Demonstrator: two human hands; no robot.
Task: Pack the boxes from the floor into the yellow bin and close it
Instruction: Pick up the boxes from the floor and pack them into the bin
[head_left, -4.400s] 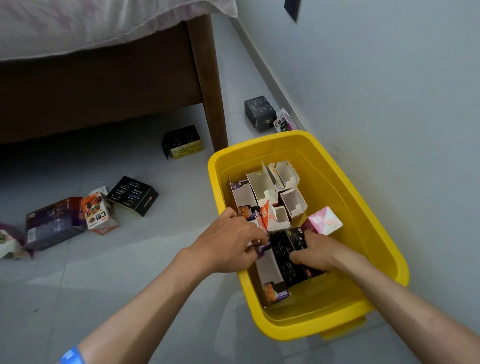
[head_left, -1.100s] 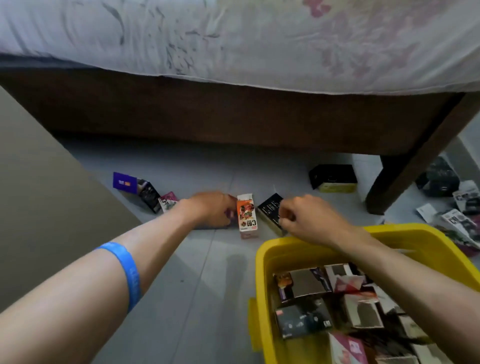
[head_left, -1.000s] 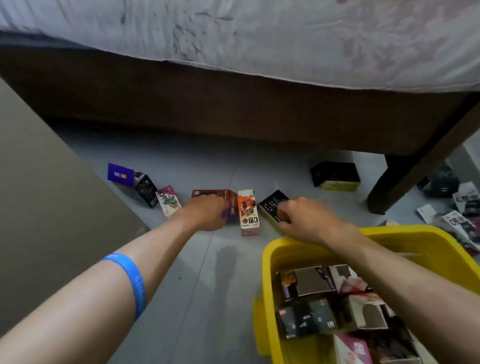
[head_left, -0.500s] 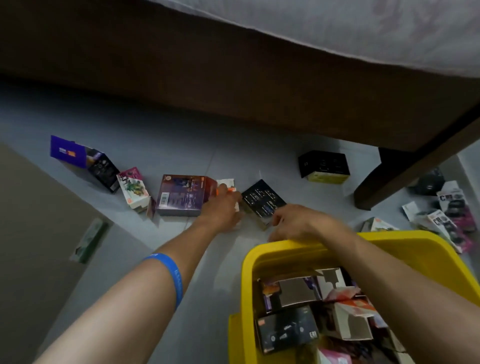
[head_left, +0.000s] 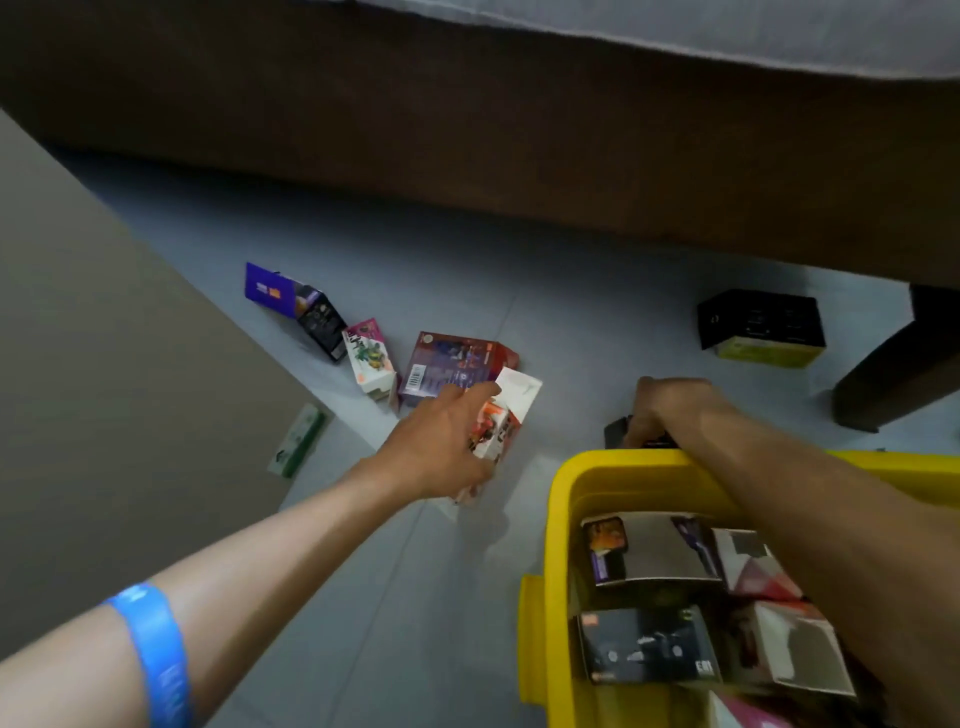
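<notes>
The yellow bin (head_left: 563, 545) stands open at lower right, holding several small boxes. My left hand (head_left: 441, 447) grips an orange-and-white box (head_left: 506, 415) lifted off the floor left of the bin. My right hand (head_left: 670, 410) is closed on a black box (head_left: 618, 431) just beyond the bin's far rim; most of that box is hidden. On the floor lie a dark red box (head_left: 452, 364), a pink-and-white box (head_left: 369, 358), a purple-and-black box (head_left: 296, 301) and a black-and-yellow box (head_left: 761, 327).
A brown bed frame (head_left: 519, 130) spans the back, with its leg (head_left: 904, 374) at right. A tan panel (head_left: 104, 364) fills the left. A small green box (head_left: 296, 441) lies at that panel's edge. Grey floor tiles lie between the panel and the bin.
My left hand has picked the orange-and-white box up off the floor and drawn it toward me. My right hand has closed over the black box and pulled it to the bin's rim.
</notes>
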